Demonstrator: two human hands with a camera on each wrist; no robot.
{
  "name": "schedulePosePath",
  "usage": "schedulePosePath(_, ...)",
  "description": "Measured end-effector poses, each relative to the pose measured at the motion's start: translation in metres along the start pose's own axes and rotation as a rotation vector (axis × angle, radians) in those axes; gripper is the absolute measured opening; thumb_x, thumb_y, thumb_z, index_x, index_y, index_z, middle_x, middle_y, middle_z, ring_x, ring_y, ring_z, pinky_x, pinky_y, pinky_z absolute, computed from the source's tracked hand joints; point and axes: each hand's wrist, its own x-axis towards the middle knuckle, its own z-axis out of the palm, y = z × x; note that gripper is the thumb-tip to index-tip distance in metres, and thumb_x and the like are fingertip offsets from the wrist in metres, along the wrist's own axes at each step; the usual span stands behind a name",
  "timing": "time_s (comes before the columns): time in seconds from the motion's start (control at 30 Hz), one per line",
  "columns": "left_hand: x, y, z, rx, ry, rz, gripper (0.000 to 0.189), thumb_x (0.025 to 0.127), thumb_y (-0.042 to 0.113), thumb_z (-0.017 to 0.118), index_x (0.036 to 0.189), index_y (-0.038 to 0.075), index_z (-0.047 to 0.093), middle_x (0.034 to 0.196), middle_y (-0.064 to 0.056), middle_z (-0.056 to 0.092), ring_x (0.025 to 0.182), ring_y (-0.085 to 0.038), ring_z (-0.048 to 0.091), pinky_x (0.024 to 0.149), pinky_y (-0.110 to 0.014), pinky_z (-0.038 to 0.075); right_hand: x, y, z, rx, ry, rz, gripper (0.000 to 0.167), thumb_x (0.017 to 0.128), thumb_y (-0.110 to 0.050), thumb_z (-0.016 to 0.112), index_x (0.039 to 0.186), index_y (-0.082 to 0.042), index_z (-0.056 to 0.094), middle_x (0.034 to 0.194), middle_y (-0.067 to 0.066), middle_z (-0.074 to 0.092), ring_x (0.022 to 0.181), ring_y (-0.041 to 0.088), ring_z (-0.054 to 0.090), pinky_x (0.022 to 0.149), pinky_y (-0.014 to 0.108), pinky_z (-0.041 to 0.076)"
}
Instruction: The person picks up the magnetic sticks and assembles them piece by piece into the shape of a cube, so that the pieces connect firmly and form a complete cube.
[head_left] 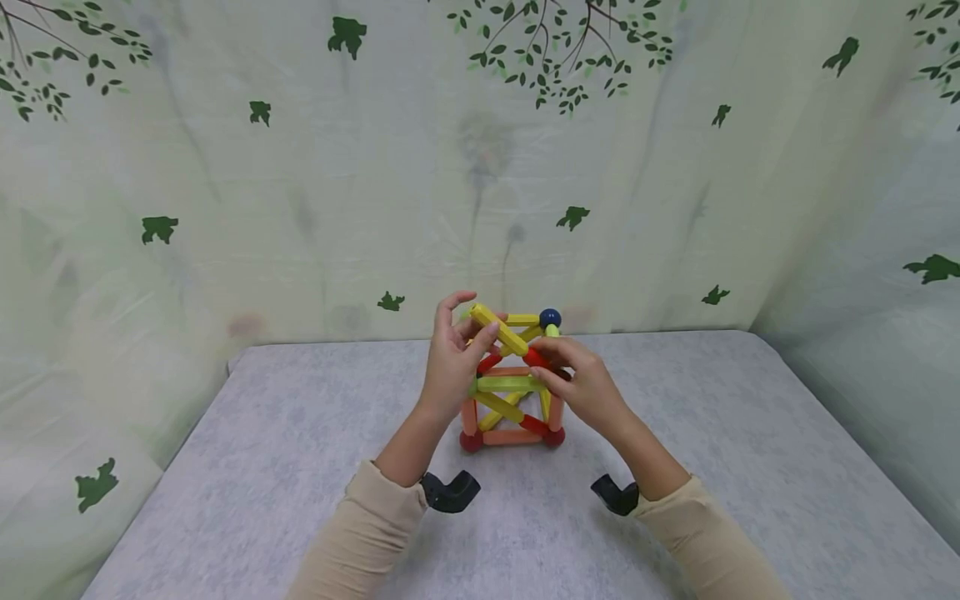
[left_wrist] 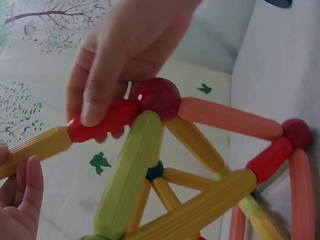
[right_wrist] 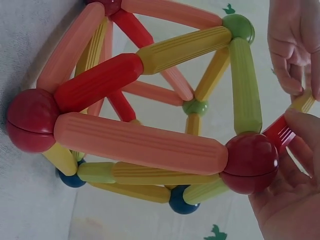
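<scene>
A frame of rods and balls (head_left: 512,437) stands upright on the table, with salmon, yellow, green and red rods. My left hand (head_left: 453,367) pinches a yellow rod (head_left: 498,329) between thumb and fingers above the frame's front. The yellow rod meets a red rod (left_wrist: 102,120) end to end. My right hand (head_left: 588,383) pinches that red rod beside a dark red ball (left_wrist: 159,99), and the rod's other end touches this ball. From the same ball run a light green rod (left_wrist: 127,175) and a salmon rod (right_wrist: 140,142). Fingers partly hide the frame's upper front in the head view.
The grey table (head_left: 300,467) spreads around the frame on both sides. Behind it hangs a pale curtain (head_left: 420,183) with leaf prints. Black curved mounts (head_left: 450,492) stick out at both wrists. A dark blue ball (head_left: 550,317) tops the frame's back right.
</scene>
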Motion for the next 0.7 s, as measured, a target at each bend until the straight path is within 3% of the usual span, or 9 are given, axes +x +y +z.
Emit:
schedulePosePath(0.23,-0.004,0.014,0.003,0.193,0.024,0.103,0.04,0.087,-0.001,0.055,0.124,0.0,0.038,0.112,-0.019,0.049,0.086,-0.03,0.057,0.073,-0.03,0.05,0.015,-0.006,0.002,0.028,-0.016,-0.022,0.033,0.083,-0.014,0.064,0.115,-0.011,0.057,0.097,0.001,0.059,0.081,0.014,0.057,0.064,0.028,0.051)
schedulePosePath(0.33,-0.003,0.014,-0.001,0.296,0.026,0.125,0.042,0.087,-0.001,0.056,0.126,-0.002,0.041,0.116,-0.018,0.045,0.09,-0.031,0.056,0.076,-0.033,0.049,0.023,-0.004,0.002,0.07,-0.042,-0.032,0.036,0.083,-0.013,0.063,0.119,-0.012,0.055,0.099,0.003,0.06,0.082,0.015,0.059,0.069,0.029,0.051)
schedulePosePath(0.4,0.001,0.005,-0.008,0.363,0.009,0.127,0.045,0.087,0.0,0.057,0.13,0.0,0.042,0.121,-0.017,0.043,0.094,-0.033,0.054,0.079,-0.037,0.048,0.028,-0.001,0.002,0.094,-0.064,-0.033,0.039,0.084,-0.01,0.062,0.122,-0.012,0.053,0.102,0.006,0.06,0.082,0.016,0.06,0.069,0.031,0.051)
schedulePosePath(0.6,0.016,-0.026,-0.032,0.54,-0.064,0.068,0.057,0.087,0.011,0.06,0.137,0.011,0.033,0.129,-0.009,0.043,0.104,-0.03,0.047,0.086,-0.042,0.041,0.038,0.008,0.005,0.117,-0.132,0.007,0.042,0.086,-0.006,0.059,0.127,-0.014,0.051,0.104,0.009,0.059,0.081,0.018,0.06,0.064,0.029,0.051)
schedulePosePath(0.7,0.019,-0.033,-0.04,0.59,-0.093,0.0,0.058,0.086,0.015,0.061,0.137,0.013,0.032,0.13,-0.005,0.044,0.11,-0.028,0.043,0.089,-0.045,0.037,0.04,-0.003,0.005,0.086,-0.151,0.071,0.038,0.088,-0.006,0.057,0.125,-0.012,0.053,0.104,0.01,0.059,0.081,0.021,0.058,0.062,0.03,0.049)
